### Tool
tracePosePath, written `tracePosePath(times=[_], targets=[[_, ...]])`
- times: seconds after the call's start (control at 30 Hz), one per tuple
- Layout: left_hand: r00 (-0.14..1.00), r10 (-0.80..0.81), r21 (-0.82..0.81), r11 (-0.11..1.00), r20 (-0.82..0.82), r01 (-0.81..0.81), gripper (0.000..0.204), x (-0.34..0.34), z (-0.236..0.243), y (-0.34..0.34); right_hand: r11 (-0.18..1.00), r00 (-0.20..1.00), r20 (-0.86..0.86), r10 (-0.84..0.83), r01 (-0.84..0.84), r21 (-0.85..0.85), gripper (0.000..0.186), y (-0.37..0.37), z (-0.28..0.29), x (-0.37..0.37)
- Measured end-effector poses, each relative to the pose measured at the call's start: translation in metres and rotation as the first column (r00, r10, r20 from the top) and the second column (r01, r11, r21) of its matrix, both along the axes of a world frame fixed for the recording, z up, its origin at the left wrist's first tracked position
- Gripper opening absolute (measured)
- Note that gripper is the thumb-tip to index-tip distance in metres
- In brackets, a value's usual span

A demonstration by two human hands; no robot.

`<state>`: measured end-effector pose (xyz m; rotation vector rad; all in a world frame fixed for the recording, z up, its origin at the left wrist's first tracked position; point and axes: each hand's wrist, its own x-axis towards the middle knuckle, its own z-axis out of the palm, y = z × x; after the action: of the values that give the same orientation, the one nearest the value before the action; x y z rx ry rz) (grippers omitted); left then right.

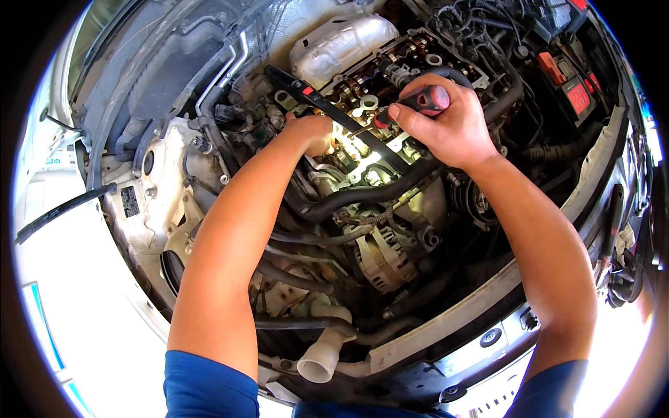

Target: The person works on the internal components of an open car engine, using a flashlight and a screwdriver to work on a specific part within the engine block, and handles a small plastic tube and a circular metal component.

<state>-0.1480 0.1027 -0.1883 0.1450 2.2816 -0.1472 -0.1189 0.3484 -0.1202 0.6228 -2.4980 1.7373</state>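
Observation:
My right hand (456,129) is wrapped round the red and black handle of a screwdriver (431,102). Its thin shaft points left, over the engine's near side. Close to the shaft's tip, my left hand (311,134) reaches down into the engine with curled fingers; their tips and whatever they grip are hidden. A slim black work light (333,111) with a red button lies slantwise across the engine between my hands, lighting the parts below it. Beyond the hands, the uncovered cylinder head (411,59) shows its camshafts and valve gear.
A silver heat shield (341,45) rises behind the engine. Black hoses (376,195) cross in front, above the alternator (385,258). A white funnel-shaped neck (319,359) stands at the near edge. The battery (575,94), with a red terminal cover, sits at far right.

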Motion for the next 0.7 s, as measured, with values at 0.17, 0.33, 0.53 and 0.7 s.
tracePosePath(times=[0.17, 0.33, 0.53, 0.7], targets=[[0.997, 0.035, 0.003, 0.999, 0.061, -0.036, 0.020, -0.006, 0.001, 0.003, 1.000, 0.999, 0.040, -0.016, 0.016, 0.016, 0.035, 0.000, -0.002, -0.001], [0.998, 0.018, -0.061, 0.998, 0.063, -0.014, 0.022, -0.008, -0.001, 0.005, 0.995, 0.998, -0.013, -0.069, 0.070, 0.069, 0.042, 0.001, -0.002, -0.004], [0.992, -0.048, -0.125, 0.992, -0.121, 0.032, 0.032, 0.009, 0.002, 0.020, 0.998, 0.998, 0.010, -0.054, 0.053, 0.040, 0.042, -0.001, -0.008, -0.004], [0.878, -0.416, -0.133, 0.909, -0.235, 0.395, 0.015, 0.017, -0.003, 0.008, 0.992, 0.999, -0.010, -0.049, 0.049, 0.113, 0.037, 0.002, -0.008, -0.003]])
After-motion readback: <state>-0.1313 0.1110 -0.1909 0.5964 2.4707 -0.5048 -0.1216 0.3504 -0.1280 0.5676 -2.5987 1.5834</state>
